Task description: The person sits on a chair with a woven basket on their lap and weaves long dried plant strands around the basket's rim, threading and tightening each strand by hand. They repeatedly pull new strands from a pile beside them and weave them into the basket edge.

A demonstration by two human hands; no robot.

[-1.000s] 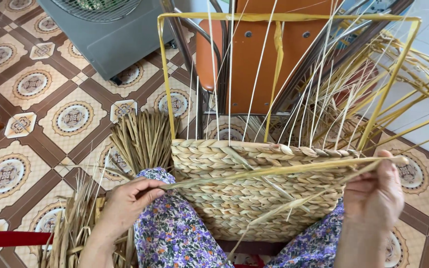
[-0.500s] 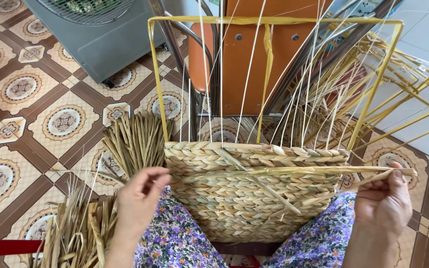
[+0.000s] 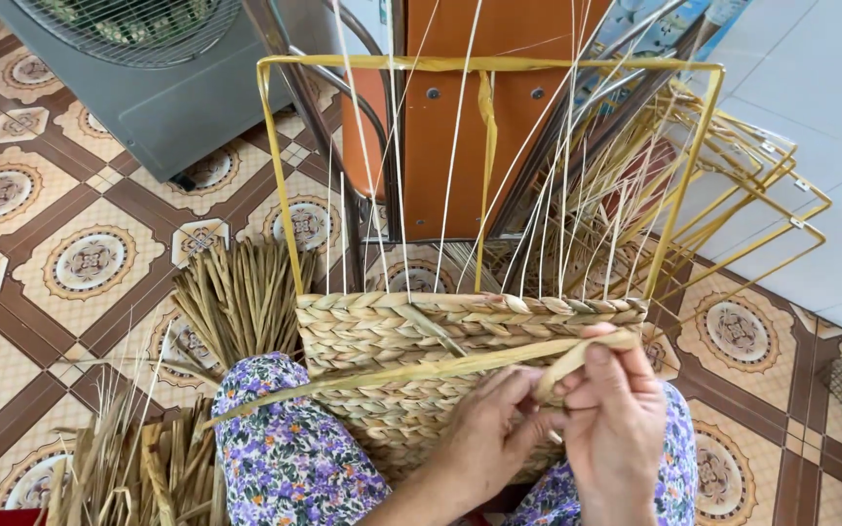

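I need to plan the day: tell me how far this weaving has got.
Done: the woven band covers the yellow frame's lower part. In hand: the left hand and right hand work a long strand across it. Left: the bare upright strings up to the top bar.

You have no packages, labels or screens near your grip; the nearest candidate is a flat printed sheet (image 3: 657,21) in blue and white, far above and to the right of your hands, half hidden behind upright strands and too unclear to identify
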